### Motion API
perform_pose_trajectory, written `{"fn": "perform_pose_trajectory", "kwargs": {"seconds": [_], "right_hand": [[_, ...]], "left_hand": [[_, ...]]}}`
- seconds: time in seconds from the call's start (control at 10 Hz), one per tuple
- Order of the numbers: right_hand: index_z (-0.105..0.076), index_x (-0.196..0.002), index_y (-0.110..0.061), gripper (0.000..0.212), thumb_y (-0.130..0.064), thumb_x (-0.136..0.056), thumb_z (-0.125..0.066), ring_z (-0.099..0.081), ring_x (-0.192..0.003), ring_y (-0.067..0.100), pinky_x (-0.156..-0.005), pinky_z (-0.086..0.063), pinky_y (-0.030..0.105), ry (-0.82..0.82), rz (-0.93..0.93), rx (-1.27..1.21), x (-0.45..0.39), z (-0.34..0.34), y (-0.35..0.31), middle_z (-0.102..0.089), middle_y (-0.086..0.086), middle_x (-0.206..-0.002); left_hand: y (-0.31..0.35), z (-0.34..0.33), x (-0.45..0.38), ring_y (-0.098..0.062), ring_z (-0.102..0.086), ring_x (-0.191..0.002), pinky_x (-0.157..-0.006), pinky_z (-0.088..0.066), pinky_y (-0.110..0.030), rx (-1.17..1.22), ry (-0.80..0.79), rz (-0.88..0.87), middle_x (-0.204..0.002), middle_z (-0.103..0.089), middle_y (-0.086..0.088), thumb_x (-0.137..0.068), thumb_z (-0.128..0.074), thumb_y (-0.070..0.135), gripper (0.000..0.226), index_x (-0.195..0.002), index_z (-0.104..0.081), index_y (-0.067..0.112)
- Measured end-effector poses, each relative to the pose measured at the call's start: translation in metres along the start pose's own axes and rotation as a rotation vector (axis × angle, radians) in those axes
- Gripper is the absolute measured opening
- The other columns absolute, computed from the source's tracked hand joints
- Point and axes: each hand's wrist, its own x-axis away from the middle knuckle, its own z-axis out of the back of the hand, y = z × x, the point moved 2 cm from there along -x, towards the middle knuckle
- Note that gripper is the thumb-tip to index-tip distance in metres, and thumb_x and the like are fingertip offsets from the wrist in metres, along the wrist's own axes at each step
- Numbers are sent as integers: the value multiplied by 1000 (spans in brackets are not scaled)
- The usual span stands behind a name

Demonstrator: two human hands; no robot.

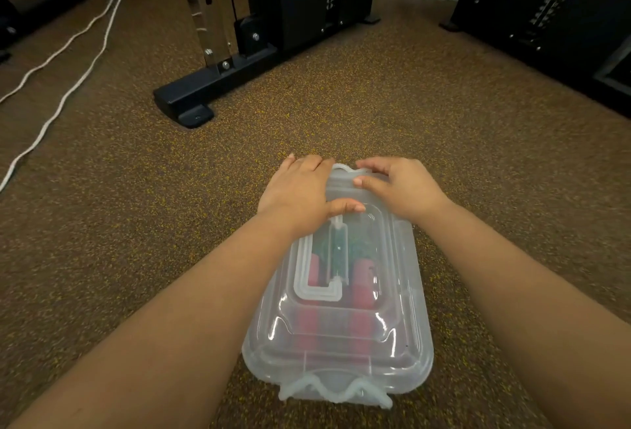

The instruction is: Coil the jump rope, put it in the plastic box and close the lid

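Note:
A clear plastic box [415, 295] sits on the speckled floor with its lid [341, 329] resting on top. Through the lid I see the jump rope: red handles [362, 288] lying side by side, and the green rope [363, 245] bunched beyond them. My left hand [300, 193] lies on the lid's far left corner, fingers curled over the far edge and thumb flat on top. My right hand [399, 186] grips the far latch [345, 171], thumb on the lid. The near latch [334, 391] hangs down at the front edge.
A black gym machine foot [191, 101] juts onto the floor ahead on the left. Two white cables [71, 84] run along the far left. Black weight-stack frames [546, 19] stand at the back right. Brown speckled flooring [136, 224] surrounds the box.

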Motion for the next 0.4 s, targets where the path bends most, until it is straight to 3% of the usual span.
{"fn": "perform_pose_trajectory", "kwargs": {"seconds": [0.2, 0.4], "right_hand": [[-44, -140, -9, 44, -23, -98, -41, -39, -135, 26, -110, -27, 31, 51, 21, 114, 21, -10, -19, -44, 11, -146], [-47, -136, -7, 41, -20, -97, -41, -39, -133, 26, -110, -26, 33, 105, 108, 183, 39, 3, -37, -49, 12, -141]], "left_hand": [[6, -2, 7, -22, -19, -144, -118, -5, -42, 9, 23, 18, -153, -30, -5, -79, -37, 74, 89, -147, -24, 16], [19, 20, 19, -27, -41, -121, -103, -34, -39, 74, 153, 6, -129, -49, -9, -88, -51, 48, 57, -131, -47, 11]]}}
